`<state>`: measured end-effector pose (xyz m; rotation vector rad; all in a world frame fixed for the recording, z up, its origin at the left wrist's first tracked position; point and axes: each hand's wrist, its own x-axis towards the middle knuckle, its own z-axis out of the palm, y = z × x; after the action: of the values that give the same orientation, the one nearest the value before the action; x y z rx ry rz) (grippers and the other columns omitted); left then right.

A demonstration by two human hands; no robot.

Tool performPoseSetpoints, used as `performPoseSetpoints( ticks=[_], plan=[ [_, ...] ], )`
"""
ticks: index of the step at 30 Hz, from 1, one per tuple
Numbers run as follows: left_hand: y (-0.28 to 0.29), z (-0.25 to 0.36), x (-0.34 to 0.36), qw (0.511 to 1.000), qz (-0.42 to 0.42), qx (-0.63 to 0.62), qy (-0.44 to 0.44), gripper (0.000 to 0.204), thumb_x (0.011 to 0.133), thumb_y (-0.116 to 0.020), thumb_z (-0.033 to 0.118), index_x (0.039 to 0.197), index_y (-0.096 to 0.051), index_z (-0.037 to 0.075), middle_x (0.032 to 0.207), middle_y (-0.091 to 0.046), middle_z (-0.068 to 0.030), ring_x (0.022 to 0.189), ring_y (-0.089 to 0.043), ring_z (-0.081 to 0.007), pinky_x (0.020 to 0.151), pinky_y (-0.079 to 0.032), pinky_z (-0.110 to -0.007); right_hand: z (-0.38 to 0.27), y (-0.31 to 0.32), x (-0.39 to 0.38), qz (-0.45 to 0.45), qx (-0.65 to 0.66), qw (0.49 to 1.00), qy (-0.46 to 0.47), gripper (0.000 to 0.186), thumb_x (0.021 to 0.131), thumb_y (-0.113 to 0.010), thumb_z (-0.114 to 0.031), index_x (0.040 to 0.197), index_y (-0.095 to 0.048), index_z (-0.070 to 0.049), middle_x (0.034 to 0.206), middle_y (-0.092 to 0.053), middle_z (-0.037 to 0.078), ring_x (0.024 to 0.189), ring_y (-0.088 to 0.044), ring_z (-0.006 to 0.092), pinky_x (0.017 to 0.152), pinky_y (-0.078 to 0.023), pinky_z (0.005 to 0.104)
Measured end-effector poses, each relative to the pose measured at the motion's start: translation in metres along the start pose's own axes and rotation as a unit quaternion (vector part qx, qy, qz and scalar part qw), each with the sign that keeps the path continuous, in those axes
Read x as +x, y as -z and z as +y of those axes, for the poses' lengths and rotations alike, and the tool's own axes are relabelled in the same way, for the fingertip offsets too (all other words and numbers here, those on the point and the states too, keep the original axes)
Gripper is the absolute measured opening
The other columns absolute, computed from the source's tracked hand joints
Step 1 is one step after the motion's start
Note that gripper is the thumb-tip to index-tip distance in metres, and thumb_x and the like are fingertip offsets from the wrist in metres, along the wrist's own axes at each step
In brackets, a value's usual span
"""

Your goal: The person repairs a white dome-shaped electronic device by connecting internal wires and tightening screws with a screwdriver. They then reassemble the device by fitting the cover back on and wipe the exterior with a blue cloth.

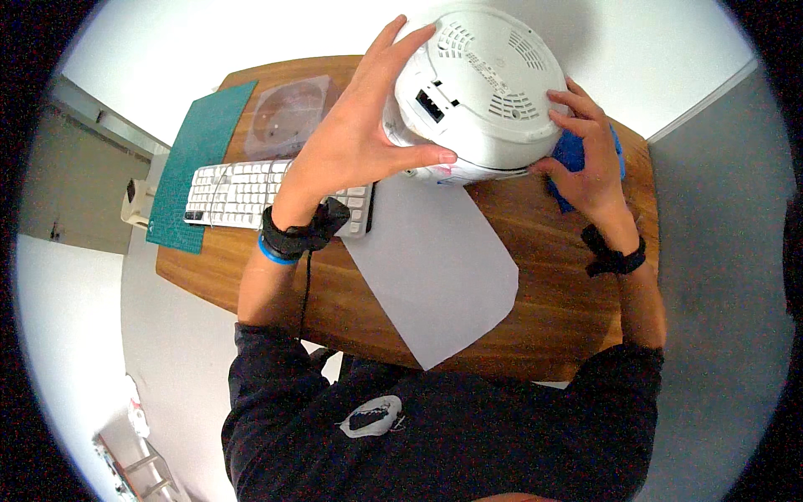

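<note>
A round white appliance, most likely a rice cooker (493, 138), is held up over the far part of the table with its vented underside facing me. A recessed power socket (430, 105) shows on its base. My left hand (355, 138) grips its left side, thumb along the near edge and fingers spread toward the far side. On the right side, my right hand (592, 159) presses with curled fingers and thumb. Both wrists wear black bands, the left one also a thin blue band. The appliance's other side is hidden.
Below the appliance lies a pale sheet of paper (435, 268) on the wooden table (552, 309). To the left are a white keyboard (234, 191), a green cutting mat (188, 180) and a clear plastic sheet (284, 113). Something blue (570, 152) sits behind my right hand. A grey partition (719, 251) stands at right.
</note>
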<state>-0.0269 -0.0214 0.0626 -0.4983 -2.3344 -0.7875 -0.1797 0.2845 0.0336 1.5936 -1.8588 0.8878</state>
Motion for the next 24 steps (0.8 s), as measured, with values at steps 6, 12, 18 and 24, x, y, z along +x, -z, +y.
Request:
performPoseSetpoints(
  ticks=[6, 12, 18, 24],
  plan=[
    [0.000, 0.002, 0.010, 0.995, -0.044, -0.086, 0.008, 0.131, 0.073, -0.096, 0.036, 0.167, -0.014, -0.001, 0.170, -0.011, -0.0404, 0.161, -0.005, -0.0525, 0.129, -0.016, -0.063, -0.003, 0.010, 0.002, 0.000, 0.005, 1.000, -0.020, 0.079, 0.066, -0.097, -0.017, 0.135, -0.059, -0.015, 0.150, -0.059, 0.013, 0.149, -0.044, 0.0441, 0.121, -0.040, 0.0536],
    [-0.003, 0.001, 0.017, 0.994, -0.051, -0.090, -0.019, 0.127, 0.071, -0.096, 0.034, 0.167, -0.020, -0.001, 0.169, -0.016, -0.0393, 0.161, -0.005, -0.0525, 0.129, -0.016, -0.063, -0.002, 0.014, -0.002, -0.005, 0.002, 1.000, -0.029, 0.078, 0.065, -0.098, -0.017, 0.132, -0.060, -0.015, 0.148, -0.061, 0.012, 0.148, -0.046, 0.0435, 0.120, -0.041, 0.0530],
    [0.003, 0.003, 0.016, 0.993, -0.089, -0.077, 0.028, 0.122, 0.071, -0.097, 0.032, 0.166, -0.026, 0.003, 0.170, -0.021, -0.0341, 0.161, -0.006, -0.0515, 0.127, -0.017, -0.067, -0.003, 0.006, -0.009, -0.004, 0.000, 0.999, -0.044, 0.077, 0.062, -0.099, -0.018, 0.130, -0.062, -0.016, 0.148, -0.060, 0.011, 0.147, -0.047, 0.0412, 0.119, -0.042, 0.0530],
    [0.003, -0.008, 0.014, 0.989, -0.070, -0.125, 0.027, 0.126, 0.063, -0.102, 0.035, 0.165, -0.034, 0.010, 0.172, -0.026, -0.0266, 0.162, -0.006, -0.0472, 0.128, -0.015, -0.068, -0.005, 0.003, -0.005, -0.001, -0.012, 0.999, -0.037, 0.080, 0.060, -0.100, -0.018, 0.131, -0.063, -0.016, 0.148, -0.061, 0.010, 0.144, -0.049, 0.0395, 0.119, -0.042, 0.0524]
  ],
)
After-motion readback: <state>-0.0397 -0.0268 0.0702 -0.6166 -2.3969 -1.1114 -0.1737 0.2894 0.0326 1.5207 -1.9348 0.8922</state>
